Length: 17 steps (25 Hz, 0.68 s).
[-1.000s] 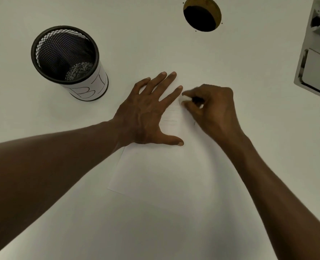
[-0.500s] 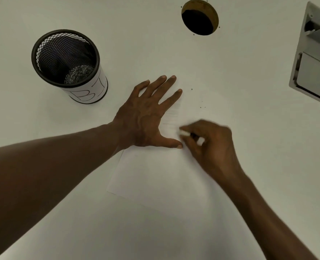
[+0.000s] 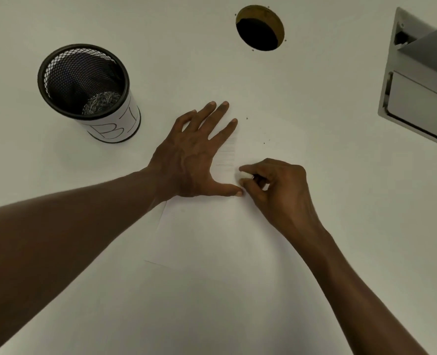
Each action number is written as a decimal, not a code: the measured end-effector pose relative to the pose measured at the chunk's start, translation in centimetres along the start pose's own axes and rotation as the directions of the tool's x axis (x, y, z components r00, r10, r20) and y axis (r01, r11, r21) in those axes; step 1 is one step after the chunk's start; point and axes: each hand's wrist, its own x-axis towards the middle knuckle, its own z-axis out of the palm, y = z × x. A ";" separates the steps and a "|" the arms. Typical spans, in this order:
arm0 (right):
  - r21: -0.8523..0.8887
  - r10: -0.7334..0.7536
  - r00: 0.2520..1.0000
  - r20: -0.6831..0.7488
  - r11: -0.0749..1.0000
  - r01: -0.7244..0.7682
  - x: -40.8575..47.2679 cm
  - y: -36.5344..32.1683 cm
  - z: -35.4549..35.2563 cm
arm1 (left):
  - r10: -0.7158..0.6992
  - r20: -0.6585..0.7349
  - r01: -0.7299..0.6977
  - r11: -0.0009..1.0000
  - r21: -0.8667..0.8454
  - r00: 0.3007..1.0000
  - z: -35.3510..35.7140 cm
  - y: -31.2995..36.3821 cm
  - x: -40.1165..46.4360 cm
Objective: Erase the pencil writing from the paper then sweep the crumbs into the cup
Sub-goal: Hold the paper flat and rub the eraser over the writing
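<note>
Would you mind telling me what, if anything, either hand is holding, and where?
The right hand pinches a white eraser by its rear end; the left hand holds nothing, pressing the paper flat.

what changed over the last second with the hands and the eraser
The right hand, pinching the white eraser, slid down the paper toward the person, from near the left fingertips to beside the left thumb. Dark crumbs now show where it was. The left hand stayed flat on the paper; the mesh cup did not move.
</note>
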 end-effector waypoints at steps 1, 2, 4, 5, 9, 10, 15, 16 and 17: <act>0.005 0.006 1.000 -0.025 1.000 -0.006 0.3 0.1 0.2 | -0.005 -0.012 0.005 1.000 -0.030 1.000 0.0 0.1 0.0; 0.017 0.020 0.999 -0.049 1.000 -0.019 0.4 0.1 0.3 | -0.009 -0.024 0.007 0.997 -0.078 1.000 -0.2 0.1 0.0; 0.051 0.050 0.994 -0.094 0.998 -0.045 -0.3 -0.2 0.5 | -0.029 -0.021 0.025 0.984 -0.175 0.999 -0.6 -0.3 -0.4; 0.061 0.068 0.992 -0.108 0.996 -0.062 -0.7 -0.1 0.6 | -0.025 0.007 0.026 0.980 -0.195 1.000 -0.9 -0.7 -0.4; 0.102 0.140 0.983 -0.119 0.987 -0.128 -1.4 0.2 0.9 | 0.061 0.066 -0.059 0.998 -0.025 0.996 -1.3 -2.2 -0.3; 0.116 0.153 0.981 -0.116 0.983 -0.139 -1.4 0.4 0.9 | 0.066 0.041 -0.066 0.998 0.005 0.997 -1.1 -2.2 -0.2; 0.146 0.117 0.979 -0.166 0.985 -0.093 0.3 0.2 1.5 | 0.074 0.017 -0.074 0.997 0.016 0.997 -0.6 -2.2 -0.1; 0.123 0.082 0.985 -0.155 0.990 -0.063 0.6 -0.2 1.7 | 0.075 0.020 -0.075 0.997 0.016 0.997 -0.7 -2.2 -0.1; 0.109 0.048 0.990 -0.135 0.993 -0.034 1.0 -0.5 1.7 | 0.076 0.022 -0.077 0.997 0.019 0.997 -0.7 -2.2 -0.1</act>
